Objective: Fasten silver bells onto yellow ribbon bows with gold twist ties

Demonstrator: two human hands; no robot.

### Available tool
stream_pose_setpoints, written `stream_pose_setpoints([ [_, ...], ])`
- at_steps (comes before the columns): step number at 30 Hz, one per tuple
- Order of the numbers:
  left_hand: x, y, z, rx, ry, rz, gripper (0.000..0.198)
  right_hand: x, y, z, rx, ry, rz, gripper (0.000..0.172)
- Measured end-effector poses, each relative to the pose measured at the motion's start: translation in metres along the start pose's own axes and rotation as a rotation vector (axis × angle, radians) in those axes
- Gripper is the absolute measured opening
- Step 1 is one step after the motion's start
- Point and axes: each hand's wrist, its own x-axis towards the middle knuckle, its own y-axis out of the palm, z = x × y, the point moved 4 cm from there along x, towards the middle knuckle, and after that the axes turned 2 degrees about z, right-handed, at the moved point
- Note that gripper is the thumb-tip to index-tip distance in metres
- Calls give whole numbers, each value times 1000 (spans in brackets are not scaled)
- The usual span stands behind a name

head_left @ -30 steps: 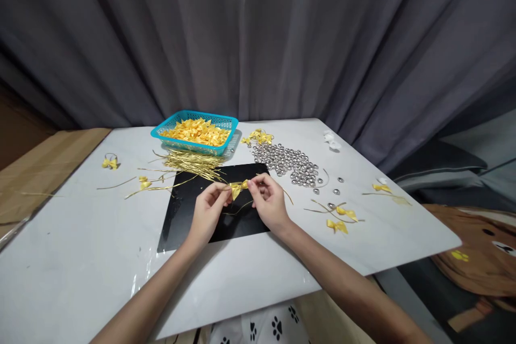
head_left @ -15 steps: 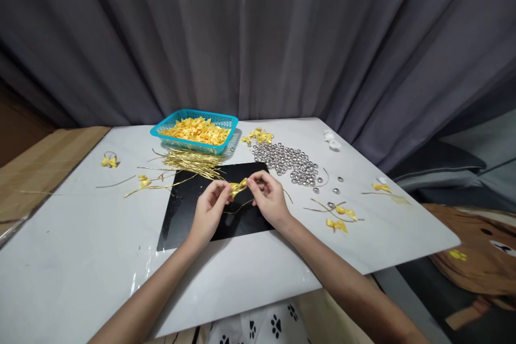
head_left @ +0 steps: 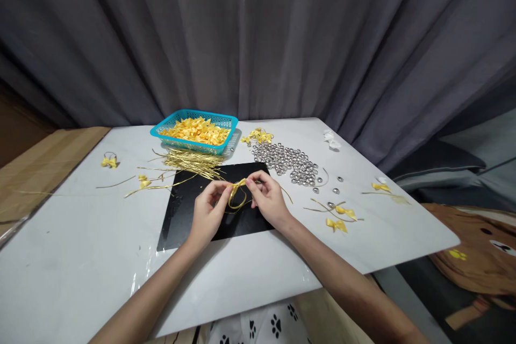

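Above the black mat [head_left: 181,215], my left hand [head_left: 209,207] pinches one end of a yellow ribbon bow [head_left: 239,183]. My right hand [head_left: 266,199] pinches the bow's other end between thumb and finger. A gold cord [head_left: 238,205] hangs in a loop below the bow, and a cord end sticks out to the right of my right hand. My fingertips cover part of the bow, so its exact shape is hard to make out.
Yellow bows fill a turquoise basket [head_left: 193,145] at the back. Gold cords [head_left: 187,162] lie in front of it. Silver heart-like pieces [head_left: 290,164] are heaped right of the mat. Loose bows [head_left: 337,224] lie at the right; a bow with a ring [head_left: 108,162] stands at the left.
The bow between my hands has turned, showing a narrower side. The gold cord now hangs as a clear loop beneath it. Both hands stay in nearly the same place.
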Motion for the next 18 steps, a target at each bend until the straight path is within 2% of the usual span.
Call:
stream_pose_setpoints([
  [4, 0, -2, -4, 38, 38, -16, 10, 1, 0, -5, 118, 130, 57, 36],
  [8, -1, -2, -7, 76, 82, 4, 9, 2, 4, -13, 232, 266, 179, 47],
  [11, -1, -1, -7, 81, 112, 22, 7, 2, 5, -14, 311, 301, 220, 40],
  [15, -2, -1, -9, 56, 139, 20, 6, 2, 4, -11, 337, 266, 211, 27],
  [18, 0, -4, -7, -41, 54, -51, 12, 1, 4, -8, 287, 239, 211, 26],
])
